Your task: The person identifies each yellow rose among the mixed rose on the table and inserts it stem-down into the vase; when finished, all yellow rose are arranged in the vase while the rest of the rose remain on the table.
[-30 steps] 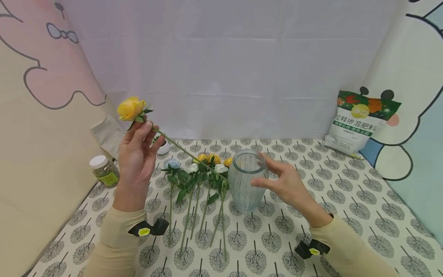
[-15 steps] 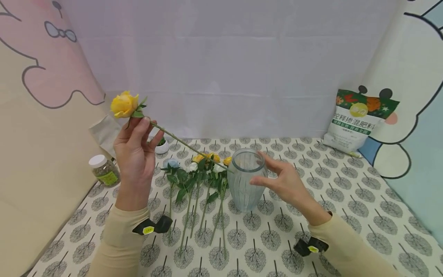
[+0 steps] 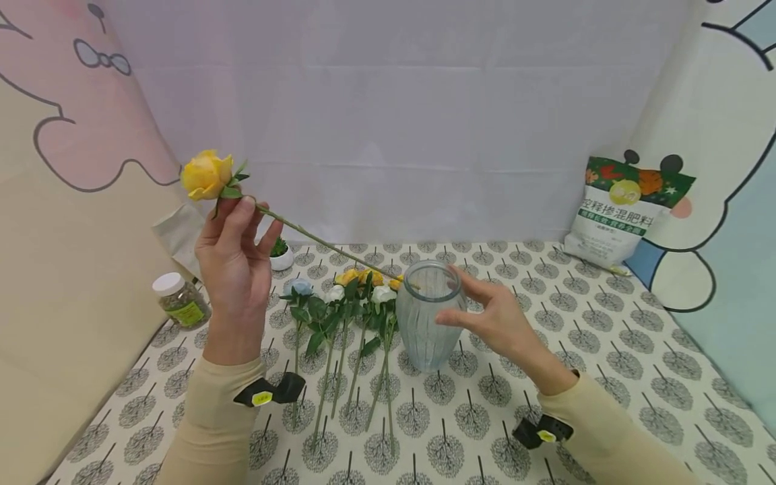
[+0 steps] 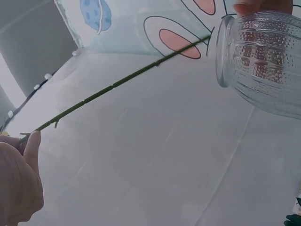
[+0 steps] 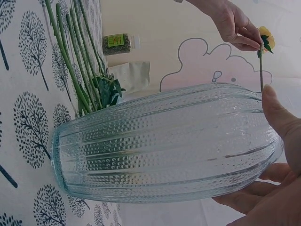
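Rose [image 3: 207, 176] in left fingers [image 3: 238, 219], right fingers [image 3: 479, 287] holding vase [image 3: 426, 330]

Before you extends a table [image 3: 642, 357], its pale cover printed with dark, round-crowned trees. On it, left of centre, lie a blue flower [image 3: 299, 287], white flowers [image 3: 383, 294] and yellow flowers [image 3: 370, 277], stems towards you. Just to their right you find a ribbed glass vase [image 3: 424, 333]; contact between base and cover cannot be told. At your far left stands a white-lidded jar [image 3: 185, 312]; farther back, a white pot [image 3: 282, 262] bearing a green plant [image 3: 279, 247]. A printed bag [image 3: 609, 236] rests at your far right.
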A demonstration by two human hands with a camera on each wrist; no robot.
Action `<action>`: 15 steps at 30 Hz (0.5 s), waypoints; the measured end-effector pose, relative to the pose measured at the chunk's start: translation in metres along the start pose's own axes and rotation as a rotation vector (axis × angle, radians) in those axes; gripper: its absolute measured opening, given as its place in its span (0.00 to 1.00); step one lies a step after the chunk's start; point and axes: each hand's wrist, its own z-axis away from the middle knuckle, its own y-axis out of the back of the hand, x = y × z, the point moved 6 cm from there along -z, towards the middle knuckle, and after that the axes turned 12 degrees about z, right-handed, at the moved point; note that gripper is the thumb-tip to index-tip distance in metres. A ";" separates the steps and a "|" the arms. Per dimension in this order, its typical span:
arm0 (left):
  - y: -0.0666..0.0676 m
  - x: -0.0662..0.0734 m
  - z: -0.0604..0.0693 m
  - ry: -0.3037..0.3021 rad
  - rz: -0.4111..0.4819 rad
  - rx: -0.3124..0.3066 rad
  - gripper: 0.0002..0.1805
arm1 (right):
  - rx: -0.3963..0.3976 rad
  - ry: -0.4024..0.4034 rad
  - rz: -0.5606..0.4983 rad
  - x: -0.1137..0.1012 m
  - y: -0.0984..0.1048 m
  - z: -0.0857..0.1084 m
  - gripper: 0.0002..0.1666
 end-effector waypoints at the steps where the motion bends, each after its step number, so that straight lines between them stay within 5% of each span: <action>1: -0.001 0.000 0.000 -0.006 -0.010 -0.004 0.07 | -0.001 -0.001 0.002 0.000 0.000 0.000 0.50; 15: -0.008 -0.027 0.013 0.060 -0.058 -0.096 0.08 | -0.004 -0.008 -0.010 0.000 0.000 -0.001 0.50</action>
